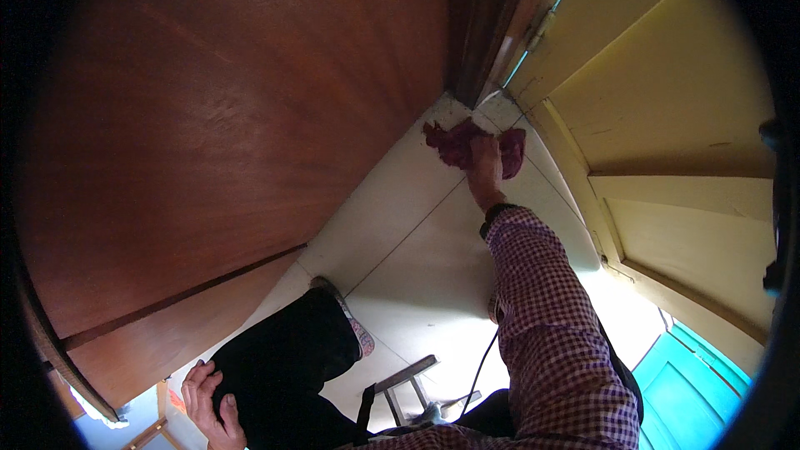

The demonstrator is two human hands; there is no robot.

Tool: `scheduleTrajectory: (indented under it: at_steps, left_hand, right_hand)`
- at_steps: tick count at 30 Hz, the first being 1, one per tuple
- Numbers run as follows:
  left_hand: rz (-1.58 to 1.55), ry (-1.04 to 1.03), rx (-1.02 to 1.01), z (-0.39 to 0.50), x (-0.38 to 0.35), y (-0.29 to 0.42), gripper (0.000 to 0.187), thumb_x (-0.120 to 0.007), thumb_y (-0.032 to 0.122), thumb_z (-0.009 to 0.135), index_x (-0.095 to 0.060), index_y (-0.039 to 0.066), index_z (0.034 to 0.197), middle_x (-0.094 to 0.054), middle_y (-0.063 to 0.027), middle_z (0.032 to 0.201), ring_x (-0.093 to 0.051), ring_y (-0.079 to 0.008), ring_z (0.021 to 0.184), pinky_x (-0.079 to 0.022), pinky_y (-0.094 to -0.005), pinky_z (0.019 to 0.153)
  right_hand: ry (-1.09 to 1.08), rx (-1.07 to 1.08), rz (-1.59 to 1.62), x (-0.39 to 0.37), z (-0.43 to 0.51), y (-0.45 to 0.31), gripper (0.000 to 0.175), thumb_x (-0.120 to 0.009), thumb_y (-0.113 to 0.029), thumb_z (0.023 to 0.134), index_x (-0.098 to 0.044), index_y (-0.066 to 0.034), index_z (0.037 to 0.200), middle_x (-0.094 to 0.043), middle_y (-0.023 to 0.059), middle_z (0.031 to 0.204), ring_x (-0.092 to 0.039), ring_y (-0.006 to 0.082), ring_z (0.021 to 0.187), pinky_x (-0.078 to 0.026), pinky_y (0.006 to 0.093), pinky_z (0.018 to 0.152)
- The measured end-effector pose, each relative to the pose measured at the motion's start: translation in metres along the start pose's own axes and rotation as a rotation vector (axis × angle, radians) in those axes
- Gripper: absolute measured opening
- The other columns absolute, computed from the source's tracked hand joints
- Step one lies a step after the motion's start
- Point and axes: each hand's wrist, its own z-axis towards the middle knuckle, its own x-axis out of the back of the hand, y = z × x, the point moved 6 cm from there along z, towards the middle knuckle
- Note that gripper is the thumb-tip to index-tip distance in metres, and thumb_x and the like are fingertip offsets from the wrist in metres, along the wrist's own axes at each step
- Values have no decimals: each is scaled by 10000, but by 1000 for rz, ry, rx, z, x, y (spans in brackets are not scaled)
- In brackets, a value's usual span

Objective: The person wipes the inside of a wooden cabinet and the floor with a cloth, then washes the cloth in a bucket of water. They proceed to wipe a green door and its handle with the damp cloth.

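A dark red cloth (459, 142) lies bunched on the pale tiled floor (412, 219), close to the corner by a dark wooden door frame. My right hand (485, 159) grips it from above, the arm in a checked sleeve stretched forward; part of the cloth shows on either side of the fist. At the lower left, my left hand (209, 403) rests by the knee of my black trousers (275, 356), fingers spread and holding nothing that shows.
Brown wooden panelling (237, 137) rises on the left. A yellowish panelled door (675, 100) stands on the right, with a turquoise door (681, 381) beyond it. A small stool-like frame (406, 375) and a thin black cord (480, 367) are near my legs.
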Motion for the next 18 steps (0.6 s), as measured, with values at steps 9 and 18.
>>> scheduleTrajectory:
  at_steps: [9, 18]
  left_hand:
    - [26, -6, -3, 2, 0, 0, 353, -496, 269, 935, -590, -61, 1019, -591, -230, 1190, -532, -382, 1166, -365, -469, 1054]
    - [50, -22, -4, -2, 0, -2, 353, -489, 273, 950, -590, -59, 1017, -589, -223, 1199, -530, -383, 1171, -374, -472, 1048]
  right_hand:
    - [-92, -528, 190, 58, 54, 18, 427, -633, -137, 877, -527, -39, 1280, -550, 226, 1293, -461, 401, 1253, -418, 501, 992]
    - [0, 18, -502, 29, 32, 10, 564, -578, -256, 927, -421, -91, 1442, -409, 149, 1465, -397, 379, 1308, -352, 617, 1016]
